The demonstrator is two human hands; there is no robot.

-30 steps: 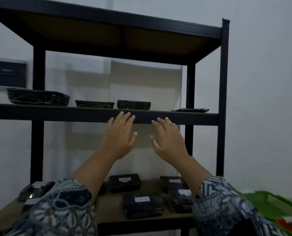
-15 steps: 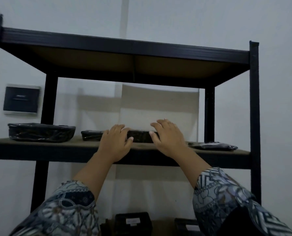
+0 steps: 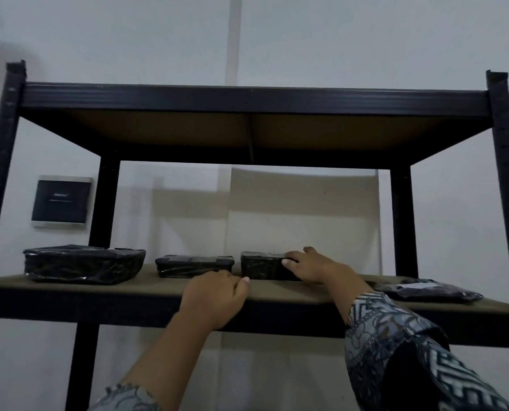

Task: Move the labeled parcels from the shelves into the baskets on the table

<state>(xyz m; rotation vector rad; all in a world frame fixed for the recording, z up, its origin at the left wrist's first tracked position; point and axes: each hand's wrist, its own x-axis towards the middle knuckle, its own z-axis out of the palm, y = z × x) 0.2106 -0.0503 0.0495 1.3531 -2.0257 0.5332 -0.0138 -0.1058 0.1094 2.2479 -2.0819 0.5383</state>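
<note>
The right hand point(image 3: 312, 266) grips the black wrapped parcel point(image 3: 262, 266) at its right end, fingers on top, thumb on the front. The parcel sits on the shelf point(image 3: 128, 287), near the middle. The left hand point(image 3: 214, 298) is curled at the shelf's front edge, just beside the parcel's lower-left corner; I cannot tell whether it holds anything.

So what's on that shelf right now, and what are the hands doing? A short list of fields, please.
Shelving: black metal rack with a wooden board
Parcels on board, left to right: large parcel, middle parcel, third parcel, thin parcel; all black, wrapped
Right hand: grips the third parcel's right end
Left hand: on the board in front of the middle parcel; grip unclear
Baskets: out of view
</note>
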